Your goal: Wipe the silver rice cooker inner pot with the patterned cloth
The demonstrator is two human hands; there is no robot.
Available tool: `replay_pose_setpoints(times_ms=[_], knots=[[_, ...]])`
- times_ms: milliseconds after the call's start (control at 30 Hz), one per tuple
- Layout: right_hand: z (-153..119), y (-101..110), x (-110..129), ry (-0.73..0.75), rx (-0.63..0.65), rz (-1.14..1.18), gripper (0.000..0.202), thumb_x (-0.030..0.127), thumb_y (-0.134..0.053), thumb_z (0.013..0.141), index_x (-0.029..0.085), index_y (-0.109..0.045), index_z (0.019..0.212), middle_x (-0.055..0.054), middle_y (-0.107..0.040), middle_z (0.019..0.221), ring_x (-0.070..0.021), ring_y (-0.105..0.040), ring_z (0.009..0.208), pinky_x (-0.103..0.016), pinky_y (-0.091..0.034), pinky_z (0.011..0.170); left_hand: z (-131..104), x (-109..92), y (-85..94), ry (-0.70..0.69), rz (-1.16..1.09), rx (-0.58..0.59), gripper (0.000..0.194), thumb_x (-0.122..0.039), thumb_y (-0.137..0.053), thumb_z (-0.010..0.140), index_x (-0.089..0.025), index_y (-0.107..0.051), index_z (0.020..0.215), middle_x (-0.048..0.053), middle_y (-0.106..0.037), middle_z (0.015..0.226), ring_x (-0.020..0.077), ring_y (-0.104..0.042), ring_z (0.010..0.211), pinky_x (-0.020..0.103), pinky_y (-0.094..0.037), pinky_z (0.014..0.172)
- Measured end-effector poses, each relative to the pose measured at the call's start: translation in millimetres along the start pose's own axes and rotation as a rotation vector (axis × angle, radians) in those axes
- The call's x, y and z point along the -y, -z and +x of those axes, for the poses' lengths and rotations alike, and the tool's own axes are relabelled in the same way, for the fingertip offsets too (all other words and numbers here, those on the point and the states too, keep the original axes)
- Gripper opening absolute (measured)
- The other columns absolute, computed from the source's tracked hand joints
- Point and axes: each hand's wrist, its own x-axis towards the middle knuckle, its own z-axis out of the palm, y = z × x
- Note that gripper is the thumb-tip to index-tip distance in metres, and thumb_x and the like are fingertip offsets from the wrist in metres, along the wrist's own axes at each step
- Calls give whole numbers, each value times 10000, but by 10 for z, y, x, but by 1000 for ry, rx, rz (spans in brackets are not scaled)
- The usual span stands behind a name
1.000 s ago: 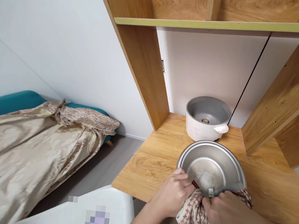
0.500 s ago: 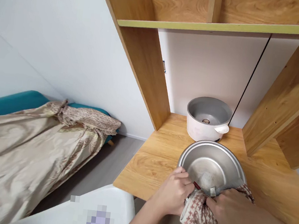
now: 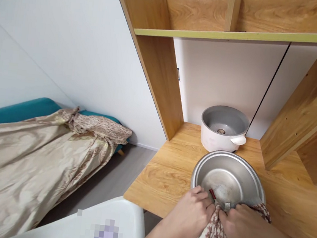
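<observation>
My left hand (image 3: pixel 195 217) is closed round one side of a brown-and-white patterned cloth (image 3: pixel 213 232). My right hand (image 3: pixel 238 225) grips the other side, and the fabric is bunched between the two fists. Part of the cloth, with a small white tag (image 3: pixel 226 206), lies over the near rim of a round metal basin (image 3: pixel 228 173). A short dark red piece (image 3: pixel 212 194) sticks up beside my left fingers; its kind is hidden. Inside the basin some greyish, translucent stuff shows, too unclear to name.
Behind the basin stands a white pot-shaped cooker body (image 3: pixel 219 141) on the wooden desk (image 3: pixel 151 179), under a shelf (image 3: pixel 242 36). A white tub-like surface (image 3: pixel 133 215) with a blurred purple thing is at lower left. A covered teal sofa (image 3: pixel 42 107) is farther left.
My hands have drawn closer together, and the cloth between them is more tightly gathered. The red piece now stands more upright. The whole view has shifted slightly.
</observation>
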Motion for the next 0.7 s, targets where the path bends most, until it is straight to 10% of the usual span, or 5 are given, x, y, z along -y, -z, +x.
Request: replay_pose_setpoints(times_ms=[500,700], knots=[[-42,422,-103,-82,251,106,258,387,-884,852,177,-786,965,-109,-795,785,-340,-741,647,-404,-261,503,15,55,-276,3,32,-287,246,-254,-651,882,-218,-515,680,-4,-511,555,160,-457,527,360,-312,629],[-35,208,-75,-21,113,55,356,455,-950,760,169,-757,848,-72,-763,703,-291,-674,527,-424,-264,466,12,54,-299,9,45,-284,264,-218,-620,929,-211,-535,679,-4,-517,559,163,-463,534,365,-330,637]])
